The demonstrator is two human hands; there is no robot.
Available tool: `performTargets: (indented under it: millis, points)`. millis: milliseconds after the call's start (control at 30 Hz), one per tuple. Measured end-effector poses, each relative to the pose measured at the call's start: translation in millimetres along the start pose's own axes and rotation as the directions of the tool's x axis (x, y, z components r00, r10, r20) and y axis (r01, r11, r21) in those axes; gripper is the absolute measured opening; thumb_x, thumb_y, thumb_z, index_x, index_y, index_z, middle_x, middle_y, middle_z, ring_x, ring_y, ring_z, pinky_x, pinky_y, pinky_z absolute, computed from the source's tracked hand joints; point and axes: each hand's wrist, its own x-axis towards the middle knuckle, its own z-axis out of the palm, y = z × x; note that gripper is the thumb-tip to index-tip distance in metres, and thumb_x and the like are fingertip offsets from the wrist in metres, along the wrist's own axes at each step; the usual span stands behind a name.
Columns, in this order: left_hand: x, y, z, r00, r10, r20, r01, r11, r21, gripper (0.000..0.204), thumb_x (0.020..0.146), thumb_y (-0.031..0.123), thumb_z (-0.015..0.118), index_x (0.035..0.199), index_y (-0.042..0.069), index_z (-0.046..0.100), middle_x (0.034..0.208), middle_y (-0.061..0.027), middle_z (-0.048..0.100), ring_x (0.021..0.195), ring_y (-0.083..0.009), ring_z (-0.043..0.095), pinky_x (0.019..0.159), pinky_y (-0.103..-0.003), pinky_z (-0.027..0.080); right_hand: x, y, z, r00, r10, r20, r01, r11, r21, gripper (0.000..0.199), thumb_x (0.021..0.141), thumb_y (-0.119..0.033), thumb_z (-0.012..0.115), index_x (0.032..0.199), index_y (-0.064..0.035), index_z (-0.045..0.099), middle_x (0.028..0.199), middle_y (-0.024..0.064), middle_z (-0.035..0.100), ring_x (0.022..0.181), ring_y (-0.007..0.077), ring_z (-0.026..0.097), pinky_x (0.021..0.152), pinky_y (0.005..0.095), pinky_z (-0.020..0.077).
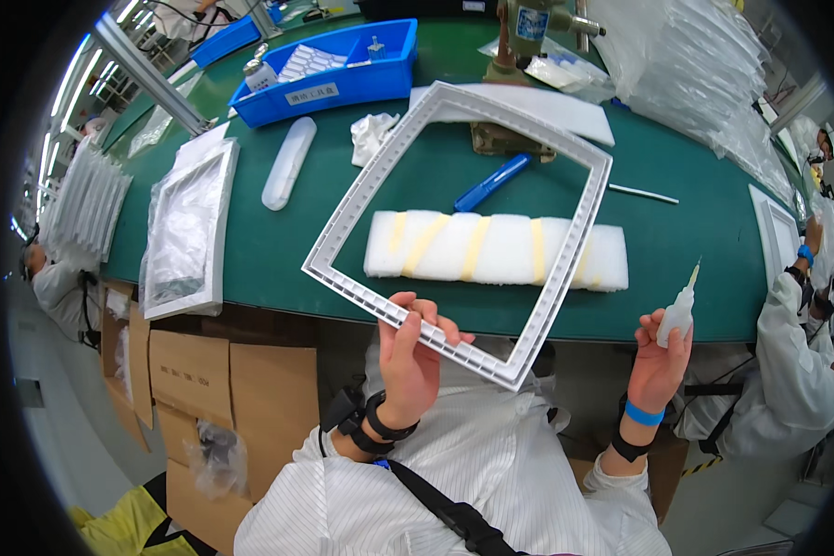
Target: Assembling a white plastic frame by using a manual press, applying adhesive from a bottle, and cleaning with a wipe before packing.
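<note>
My left hand grips the near lower edge of a white plastic rectangular frame, fingers wrapped round its rail. The frame is raised, tilted, over the front of the green table, and the table shows through its opening. Out to the right, my right hand holds a small white squeeze bottle with a thin needle tip pointing up. Beneath the frame lies a white foam block wrapped with yellowish tape strips. Behind that block is a blue pen-like tool, seen through the frame's opening.
A blue bin holding small bottles stands at the back, near a metal press. Bagged white frames lie at left, beside a long white case. A thin rod is at right. Cardboard boxes sit below; co-workers are at both sides.
</note>
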Motion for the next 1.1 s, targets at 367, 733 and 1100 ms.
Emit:
performTargets:
  millis: [367, 733, 1100]
  points:
    - [40, 72, -31, 0.984, -0.162, -0.071, 0.176, 0.930, 0.323, 0.035, 0.098, 0.018, 0.047, 0.128, 0.003, 0.037, 0.099, -0.0125, 0.060, 0.077, -0.0233, 0.068, 0.073, -0.042, 0.060, 41, -2, 16, 0.992, -0.075, 0.099, 0.074, 0.997, 0.014, 0.038, 0.096, -0.024, 0.057, 0.125, -0.0020, 0.048, 0.106, 0.0124, 0.063, 0.104, 0.0247, 0.062, 0.096, 0.0389, 0.0451]
    - [31, 74, -34, 0.997, 0.030, -0.075, 0.014, 0.848, 0.529, 0.078, 0.092, -0.001, 0.054, 0.156, 0.008, 0.010, 0.114, -0.0139, 0.053, 0.086, -0.0206, 0.065, 0.070, -0.035, 0.062, 80, 6, 39, 0.956, 0.120, 0.268, -0.128, 0.992, 0.014, 0.036, 0.099, -0.021, 0.051, 0.131, -0.0046, 0.046, 0.125, 0.0142, 0.058, 0.130, 0.0289, 0.048, 0.110, 0.0480, 0.0342]
    - [46, 98, -25, 0.996, 0.087, -0.021, -0.058, 0.804, 0.592, 0.074, 0.090, -0.001, 0.053, 0.154, 0.004, 0.017, 0.109, -0.0120, 0.055, 0.083, -0.0158, 0.063, 0.063, -0.028, 0.061, 76, -3, 58, 0.912, 0.325, 0.250, -0.314, 0.946, -0.081, 0.040, 0.103, -0.022, 0.047, 0.140, -0.0119, 0.036, 0.147, 0.0108, 0.043, 0.138, 0.0269, 0.037, 0.112, 0.0458, 0.0266]
